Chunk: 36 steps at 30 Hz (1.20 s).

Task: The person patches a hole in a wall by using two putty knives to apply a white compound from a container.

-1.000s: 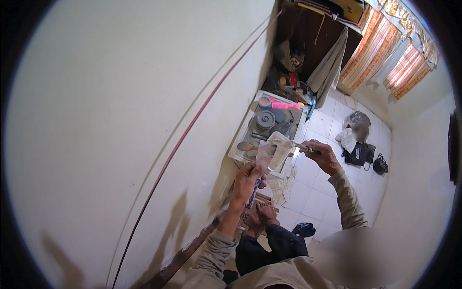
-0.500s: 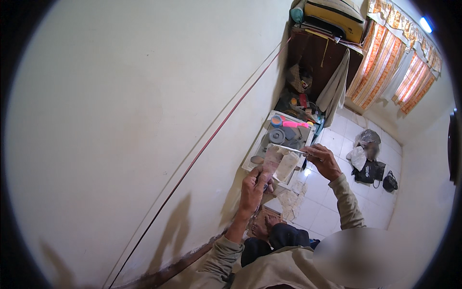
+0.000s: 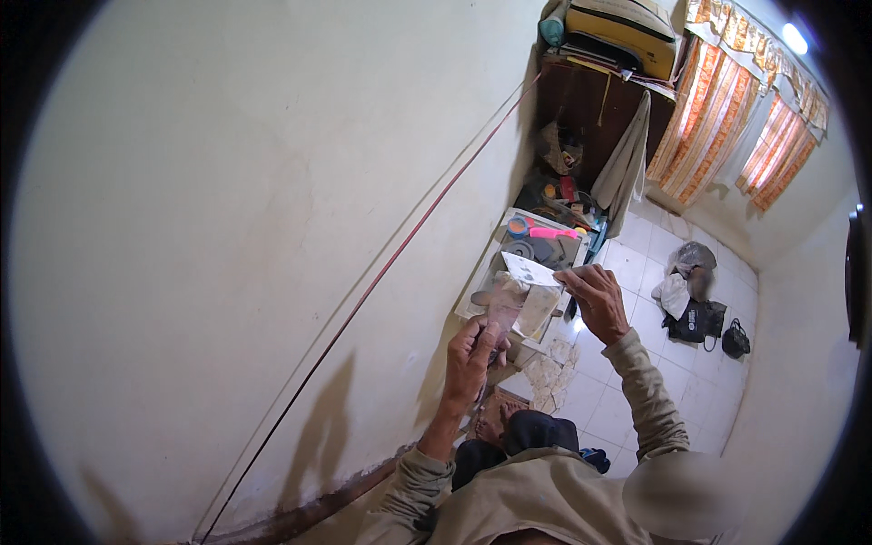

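Note:
My left hand (image 3: 472, 359) is closed on a wide scraper (image 3: 504, 313) with a dusty, pinkish blade, held over a low white table. My right hand (image 3: 590, 291) is closed on a putty knife (image 3: 527, 267) whose flat blade looks white, with grey specks, held just above and beyond the scraper. Behind the scraper's blade is a pale container (image 3: 540, 304) with creamy material, partly hidden. The white table (image 3: 465, 305) carries a wooden-handled tool, a grey round item, an orange-and-blue tub (image 3: 517, 227) and a pink tool (image 3: 549, 232).
A pale wall (image 3: 227, 227) with a red cable runs along my left. A dark cabinet (image 3: 590, 95) with clutter and a hanging cloth stands beyond the table. Bags (image 3: 690, 322) lie on the tiled floor at right. My feet are on a wooden board below.
Since one second ago my right hand has tilted and raised the putty knife relative to the scraper, showing its flat white face. The view has shifted, so the room sits lower in the picture.

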Available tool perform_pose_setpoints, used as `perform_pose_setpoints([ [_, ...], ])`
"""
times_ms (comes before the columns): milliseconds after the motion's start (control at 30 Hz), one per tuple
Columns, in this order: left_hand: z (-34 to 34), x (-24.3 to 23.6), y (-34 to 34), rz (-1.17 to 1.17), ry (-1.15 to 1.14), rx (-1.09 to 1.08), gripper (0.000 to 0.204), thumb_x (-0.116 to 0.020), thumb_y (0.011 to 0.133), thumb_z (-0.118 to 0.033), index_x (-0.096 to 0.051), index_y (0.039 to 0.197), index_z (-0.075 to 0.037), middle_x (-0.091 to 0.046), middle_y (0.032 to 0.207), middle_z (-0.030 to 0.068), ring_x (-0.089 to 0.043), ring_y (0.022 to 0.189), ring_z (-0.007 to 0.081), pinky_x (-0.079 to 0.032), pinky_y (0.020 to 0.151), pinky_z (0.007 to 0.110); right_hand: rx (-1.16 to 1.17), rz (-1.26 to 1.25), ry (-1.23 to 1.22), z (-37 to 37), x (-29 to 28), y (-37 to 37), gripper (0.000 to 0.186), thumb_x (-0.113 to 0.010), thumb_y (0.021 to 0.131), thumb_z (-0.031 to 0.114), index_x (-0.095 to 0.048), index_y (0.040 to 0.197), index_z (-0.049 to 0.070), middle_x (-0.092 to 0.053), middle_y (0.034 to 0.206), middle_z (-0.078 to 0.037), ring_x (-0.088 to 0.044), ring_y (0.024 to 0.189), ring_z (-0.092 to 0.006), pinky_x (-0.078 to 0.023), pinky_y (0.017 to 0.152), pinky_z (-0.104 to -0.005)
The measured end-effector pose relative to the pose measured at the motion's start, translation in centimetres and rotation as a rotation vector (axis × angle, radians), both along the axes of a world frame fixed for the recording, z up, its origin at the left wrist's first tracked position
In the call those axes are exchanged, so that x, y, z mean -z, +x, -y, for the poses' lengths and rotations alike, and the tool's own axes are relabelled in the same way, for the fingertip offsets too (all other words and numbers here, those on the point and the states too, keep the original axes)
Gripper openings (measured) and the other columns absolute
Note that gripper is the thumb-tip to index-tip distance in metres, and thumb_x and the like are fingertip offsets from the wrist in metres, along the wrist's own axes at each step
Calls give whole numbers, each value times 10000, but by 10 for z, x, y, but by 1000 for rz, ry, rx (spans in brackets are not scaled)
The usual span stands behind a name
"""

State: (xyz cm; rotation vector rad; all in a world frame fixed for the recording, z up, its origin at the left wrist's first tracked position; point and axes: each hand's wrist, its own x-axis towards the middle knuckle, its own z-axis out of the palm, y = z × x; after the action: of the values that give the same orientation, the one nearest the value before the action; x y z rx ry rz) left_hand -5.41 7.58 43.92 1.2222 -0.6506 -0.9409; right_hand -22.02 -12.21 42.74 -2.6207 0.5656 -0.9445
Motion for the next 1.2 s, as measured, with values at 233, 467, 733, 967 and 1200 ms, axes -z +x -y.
perform_pose_setpoints([
  [233, -17, -14, -3, -9, 9, -69, 229, -566, 987, -231, -602, 968, -6, -605, 742, 48, -569, 593, 107, -465, 539, 249, 80, 14, 417, -6, 28, -20, 324, -639, 903, 129, -634, 1222, 77, -653, 968, -33, -593, 890, -164, -450, 739, -314],
  [467, -37, -8, -2, -89, 11, -70, 234, -582, 978, -227, -617, 998, 3, -610, 739, 59, -570, 564, 117, -468, 516, 261, -248, 229, 1245, -23, -21, -26, 339, -588, 927, 28, -593, 1261, -32, -682, 1010, -64, -616, 939, -126, -507, 823, -288],
  [733, -37, -25, -4, -86, -76, -60, 264, -607, 973, -258, -625, 1034, -1, -606, 738, 43, -558, 558, 102, -453, 510, 245, -353, 219, 1039, -37, -9, 0, 314, -618, 902, 1, -641, 1215, 28, -646, 1094, -56, -589, 967, -142, -490, 827, -286],
  [967, -57, -41, -2, 2, 8, -132, 217, -560, 995, -221, -621, 1003, -12, -600, 761, 36, -541, 603, 84, -441, 539, 232, -244, 87, 337, -35, -20, 21, 346, -690, 814, 26, -678, 1147, 121, -615, 965, -57, -569, 891, -253, -448, 802, -372],
  [1200, -66, -36, 6, 0, -37, -163, 249, -577, 982, -249, -615, 1027, -7, -618, 772, 44, -590, 615, 105, -484, 550, 241, -52, -140, 90, -40, 2, 31, 285, -649, 840, 77, -679, 1118, 136, -599, 825, -60, -575, 848, -280, -439, 752, -395],
])
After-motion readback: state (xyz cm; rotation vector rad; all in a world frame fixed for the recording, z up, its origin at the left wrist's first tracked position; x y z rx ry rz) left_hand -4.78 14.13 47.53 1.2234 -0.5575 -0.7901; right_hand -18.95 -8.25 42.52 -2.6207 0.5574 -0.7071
